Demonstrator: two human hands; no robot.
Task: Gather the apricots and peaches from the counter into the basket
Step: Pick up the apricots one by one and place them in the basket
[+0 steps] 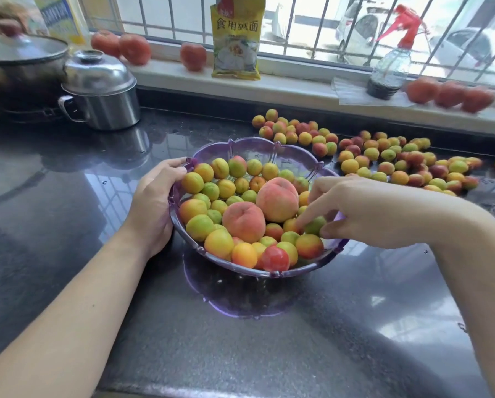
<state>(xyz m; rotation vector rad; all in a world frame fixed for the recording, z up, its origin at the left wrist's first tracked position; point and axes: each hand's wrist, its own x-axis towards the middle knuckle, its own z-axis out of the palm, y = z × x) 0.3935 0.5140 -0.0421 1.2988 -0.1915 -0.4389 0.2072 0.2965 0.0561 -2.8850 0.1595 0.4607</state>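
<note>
A purple plastic basket stands mid-counter, filled with several small apricots and two larger peaches. My left hand grips the basket's left rim, fingers curled over the edge. My right hand reaches in over the right rim. Its fingers are stretched out and spread, and the tips touch apricots in the basket, with a green one lying between them. Several loose apricots lie scattered on the dark counter behind and to the right of the basket.
A steel lidded pot and a large lidded pan stand at the back left. On the window sill are tomatoes, more tomatoes, a yellow bag and a spray bottle. The wet counter shines.
</note>
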